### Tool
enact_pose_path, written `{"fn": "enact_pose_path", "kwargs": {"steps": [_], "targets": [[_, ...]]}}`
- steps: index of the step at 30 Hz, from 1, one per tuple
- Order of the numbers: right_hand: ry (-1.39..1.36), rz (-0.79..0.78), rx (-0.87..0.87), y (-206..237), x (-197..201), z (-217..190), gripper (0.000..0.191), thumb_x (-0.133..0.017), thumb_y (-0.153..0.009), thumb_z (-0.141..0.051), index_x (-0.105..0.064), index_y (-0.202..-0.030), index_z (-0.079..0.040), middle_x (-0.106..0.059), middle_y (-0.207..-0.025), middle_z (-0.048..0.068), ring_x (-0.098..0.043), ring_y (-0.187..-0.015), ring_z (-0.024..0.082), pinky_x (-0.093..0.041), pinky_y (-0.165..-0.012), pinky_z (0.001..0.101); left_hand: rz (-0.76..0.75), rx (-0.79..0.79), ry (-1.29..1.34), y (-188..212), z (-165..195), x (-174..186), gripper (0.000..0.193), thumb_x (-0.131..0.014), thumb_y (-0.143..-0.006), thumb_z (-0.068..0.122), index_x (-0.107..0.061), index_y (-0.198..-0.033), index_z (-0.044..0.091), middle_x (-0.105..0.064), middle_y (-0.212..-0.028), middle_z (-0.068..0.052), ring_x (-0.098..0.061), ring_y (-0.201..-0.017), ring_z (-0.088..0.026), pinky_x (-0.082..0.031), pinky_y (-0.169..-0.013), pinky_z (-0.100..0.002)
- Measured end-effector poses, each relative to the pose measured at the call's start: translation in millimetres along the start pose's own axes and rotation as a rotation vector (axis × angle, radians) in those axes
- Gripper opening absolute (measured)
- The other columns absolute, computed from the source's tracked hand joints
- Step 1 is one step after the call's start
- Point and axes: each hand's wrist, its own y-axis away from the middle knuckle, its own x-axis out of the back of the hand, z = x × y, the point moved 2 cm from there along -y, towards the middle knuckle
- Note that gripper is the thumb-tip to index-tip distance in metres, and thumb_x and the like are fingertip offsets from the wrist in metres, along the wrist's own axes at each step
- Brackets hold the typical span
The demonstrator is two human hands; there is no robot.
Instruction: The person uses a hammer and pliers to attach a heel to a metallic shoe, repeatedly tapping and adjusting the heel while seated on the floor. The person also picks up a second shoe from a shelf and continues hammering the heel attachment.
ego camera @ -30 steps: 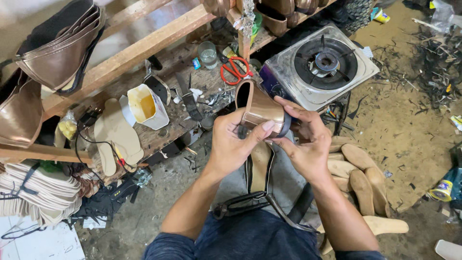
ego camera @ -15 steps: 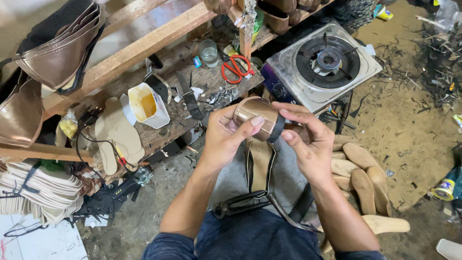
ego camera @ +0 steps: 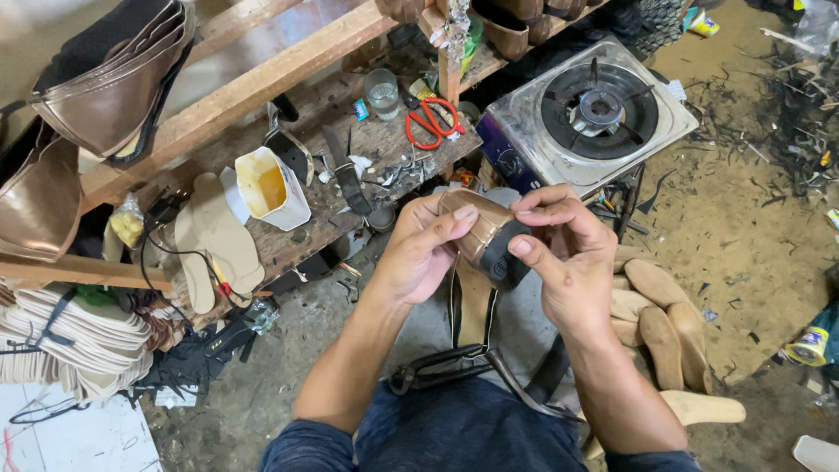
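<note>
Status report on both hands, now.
Left hand and right hand both grip the bronze shoe upper. Held above the lap. Gas stove just beyond, not touching.

Bronze shoe upper (ego camera: 483,229): our hands cover its sides. Yellow can (ego camera: 808,345), sole stack (ego camera: 61,336): cut by frame edges.

Bare dirt floor (ego camera: 743,227) to the right gives open passage. Ahead, gas stove (ego camera: 587,118) and cluttered wooden bench (ego camera: 350,188) with glue tub (ego camera: 271,188), scissors (ego camera: 431,122) block reach. Shoe lasts (ego camera: 660,323) crowd lower right.
</note>
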Motion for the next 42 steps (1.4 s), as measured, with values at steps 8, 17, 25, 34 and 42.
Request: {"fn": "enact_pose_path", "kwargs": {"steps": [8,17,25,34,42], "targets": [[0.105,0.025,0.033,4.6,-4.6,-10.1,0.023,-0.083,-0.087,0.002,-0.067,-0.104,0.000,-0.061,-0.118,0.008,-0.062,-0.108,0.015,-0.051,-0.101,0.0289,-0.020,0.115,0.119,-3.2,-7.1,6.1,0.019,-0.071,-0.101,0.016,-0.068,-0.113,0.001,-0.073,-0.102,-0.006,-0.070,-0.090,-0.013,-0.057,-0.085,-0.031],[0.081,-0.052,0.015,1.8,4.7,-11.2,0.034,-0.087,-0.085,-0.006,-0.068,-0.113,0.000,-0.061,-0.120,0.010,-0.062,-0.112,0.017,-0.050,-0.103,0.0309,-0.042,0.044,-0.007,-3.1,-0.5,-4.3,0.026,-0.074,-0.098,0.013,-0.068,-0.118,-0.003,-0.074,-0.105,-0.007,-0.069,-0.093,-0.011,-0.055,-0.088,-0.029],[0.014,-0.281,0.023,-1.9,20.9,2.5,0.058,-0.092,-0.080,-0.018,-0.069,-0.130,-0.001,-0.058,-0.135,0.013,-0.058,-0.129,0.024,-0.047,-0.115,0.0376,-0.278,-0.149,-0.832,-1.8,52.3,-31.2,0.021,-0.076,-0.094,0.018,-0.073,-0.106,0.001,-0.072,-0.095,-0.002,-0.065,-0.088,-0.005,-0.053,-0.083,-0.025],[-0.026,-0.261,-0.026,-4.3,18.8,17.8,0.055,-0.091,-0.077,-0.009,-0.069,-0.127,-0.003,-0.055,-0.143,0.013,-0.057,-0.137,0.025,-0.051,-0.116,0.0399,-0.347,-0.248,-1.069,-13.3,66.2,-37.9,0.018,-0.080,-0.091,0.022,-0.072,-0.091,0.006,-0.063,-0.076,0.002,-0.053,-0.070,-0.005,-0.044,-0.065,-0.025],[-0.107,-0.265,-0.072,-5.6,20.0,24.0,0.053,-0.089,-0.081,-0.007,-0.067,-0.129,-0.003,-0.055,-0.143,0.014,-0.059,-0.136,0.026,-0.054,-0.117,0.0441,-0.336,-0.310,-1.152,-17.5,67.7,-42.5,0.027,-0.084,-0.091,0.021,-0.067,-0.078,0.005,-0.057,-0.068,0.000,-0.050,-0.065,-0.007,-0.040,-0.062,-0.026]]}}
